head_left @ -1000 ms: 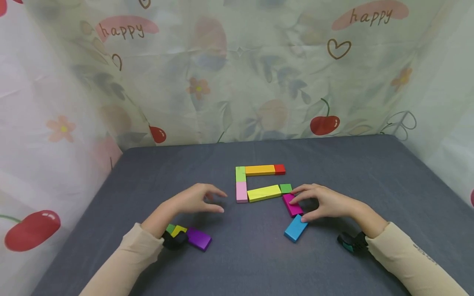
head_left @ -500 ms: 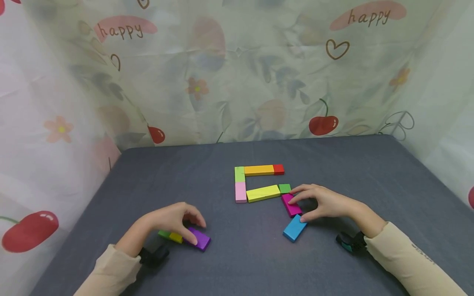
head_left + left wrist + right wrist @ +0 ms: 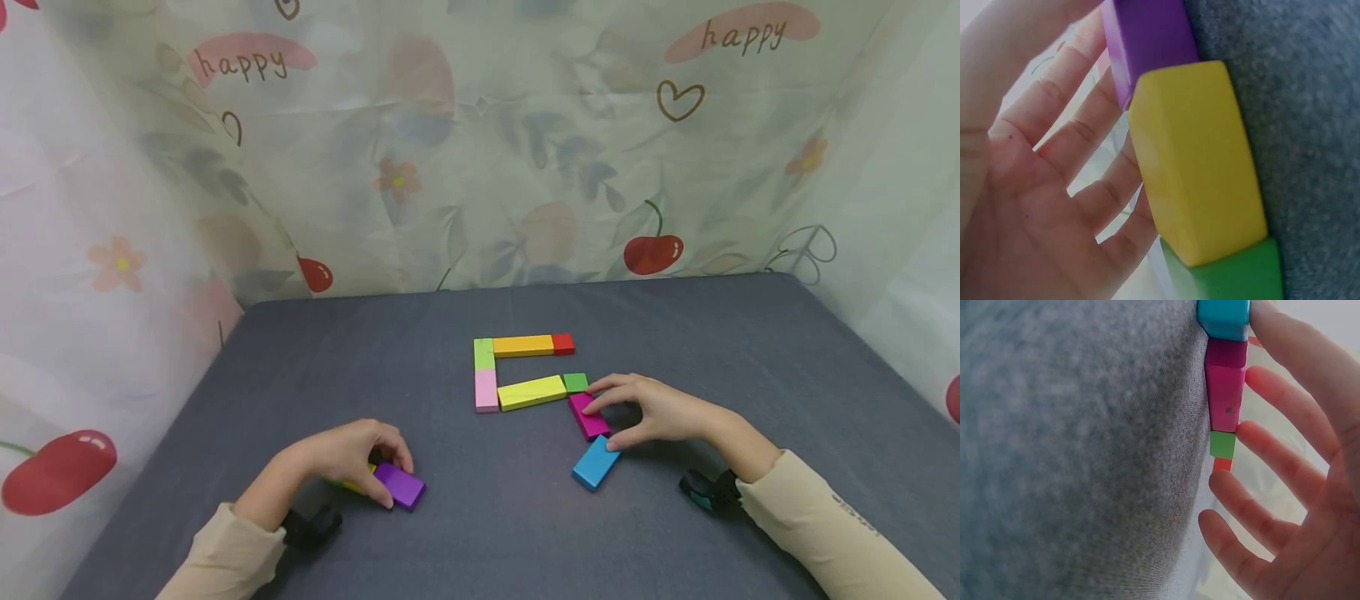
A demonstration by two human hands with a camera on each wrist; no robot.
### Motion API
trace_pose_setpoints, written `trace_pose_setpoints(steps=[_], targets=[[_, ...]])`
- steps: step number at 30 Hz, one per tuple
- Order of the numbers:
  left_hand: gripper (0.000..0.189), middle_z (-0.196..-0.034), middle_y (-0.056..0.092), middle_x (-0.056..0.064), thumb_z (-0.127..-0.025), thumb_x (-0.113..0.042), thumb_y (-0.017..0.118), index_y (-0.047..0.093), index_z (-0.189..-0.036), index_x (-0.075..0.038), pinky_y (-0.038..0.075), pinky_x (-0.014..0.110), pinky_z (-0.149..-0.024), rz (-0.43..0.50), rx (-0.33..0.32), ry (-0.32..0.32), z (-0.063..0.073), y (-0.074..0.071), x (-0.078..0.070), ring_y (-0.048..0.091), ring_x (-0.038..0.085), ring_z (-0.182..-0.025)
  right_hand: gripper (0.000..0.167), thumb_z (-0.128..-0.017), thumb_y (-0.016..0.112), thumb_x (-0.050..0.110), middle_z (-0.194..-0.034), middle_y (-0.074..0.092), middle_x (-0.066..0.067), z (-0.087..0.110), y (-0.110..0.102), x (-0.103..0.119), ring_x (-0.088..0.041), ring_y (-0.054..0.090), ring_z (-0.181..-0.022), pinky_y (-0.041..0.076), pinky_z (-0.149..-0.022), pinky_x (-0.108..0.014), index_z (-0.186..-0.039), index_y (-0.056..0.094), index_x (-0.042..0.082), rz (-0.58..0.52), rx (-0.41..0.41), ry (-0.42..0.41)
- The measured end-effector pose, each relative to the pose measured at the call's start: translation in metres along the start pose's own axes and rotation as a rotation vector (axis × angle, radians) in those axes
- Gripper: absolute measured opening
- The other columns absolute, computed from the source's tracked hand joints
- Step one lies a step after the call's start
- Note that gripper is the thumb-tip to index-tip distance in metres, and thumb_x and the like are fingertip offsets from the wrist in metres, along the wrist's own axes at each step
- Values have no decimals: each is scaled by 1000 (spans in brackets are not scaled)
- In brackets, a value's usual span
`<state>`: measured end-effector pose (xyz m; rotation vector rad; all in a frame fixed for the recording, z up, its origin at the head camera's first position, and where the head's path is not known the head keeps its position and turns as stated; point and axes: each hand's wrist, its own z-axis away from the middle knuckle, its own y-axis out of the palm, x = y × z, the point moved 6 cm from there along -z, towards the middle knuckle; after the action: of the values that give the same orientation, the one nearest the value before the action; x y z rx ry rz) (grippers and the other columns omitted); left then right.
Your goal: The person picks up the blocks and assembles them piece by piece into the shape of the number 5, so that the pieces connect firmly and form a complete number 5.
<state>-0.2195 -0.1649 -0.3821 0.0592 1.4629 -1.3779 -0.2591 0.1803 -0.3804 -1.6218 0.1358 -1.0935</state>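
Note:
In the head view, my left hand (image 3: 352,458) pinches a purple block (image 3: 401,486) at the left, thumb at its near edge and fingers at its far edge. A yellow block (image 3: 1200,162) touches the purple one, and a green block (image 3: 1229,272) follows it in the left wrist view. My right hand (image 3: 663,408) lies relaxed at the right, thumb on a blue block (image 3: 596,463) and a fingertip on a magenta block (image 3: 588,417). These two blocks meet near a corner, as the right wrist view also shows. Both rest on the table.
Beyond the hands lies a bent row of blocks: red (image 3: 563,343), orange (image 3: 522,346), light green (image 3: 484,353), pink (image 3: 486,391), long yellow (image 3: 532,392) and small green (image 3: 575,382). A dark cloth covers the table (image 3: 480,533). Printed curtains (image 3: 480,150) stand behind and beside it.
My left hand has come back toward the near left, from beside the pink block down to the purple block, and now pinches it. The right hand has stayed on the blue and magenta blocks.

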Motion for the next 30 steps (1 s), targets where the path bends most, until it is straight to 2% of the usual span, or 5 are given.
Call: trace_pose_setpoints(steps=[6,15,23,30], targets=[[26,-84,62,-8,-70,-24,82,68,-91,-16,46,20,-72,-41,-31,1,-1,-2,-3,52,1,-78,45,-77,73,39,-135,51,-10,0,0,-1,-34,44,-123,36,-97,-58,-118,64,21,11,0,1],[29,-91,64,-11,-73,-35,78,68,-97,-22,47,23,-76,-135,-178,8,-12,-8,-11,52,2,-81,45,-77,73,39,-136,50,-11,0,0,-1,-34,44,-124,36,-97,-58,-118,64,21,11,3,13],[33,-91,64,-8,-75,-36,77,69,-101,-18,48,25,-79,-186,-250,14,-25,-5,-29,53,4,-83,45,-77,73,38,-136,50,-11,0,0,-1,-35,43,-124,36,-98,-59,-118,64,21,10,3,23],[31,-87,63,-10,-74,-34,78,69,-99,-18,46,20,-74,-221,-290,16,-40,6,-47,52,3,-79,45,-77,73,38,-136,50,-11,0,0,0,-35,43,-124,36,-97,-59,-118,64,20,12,5,20]])
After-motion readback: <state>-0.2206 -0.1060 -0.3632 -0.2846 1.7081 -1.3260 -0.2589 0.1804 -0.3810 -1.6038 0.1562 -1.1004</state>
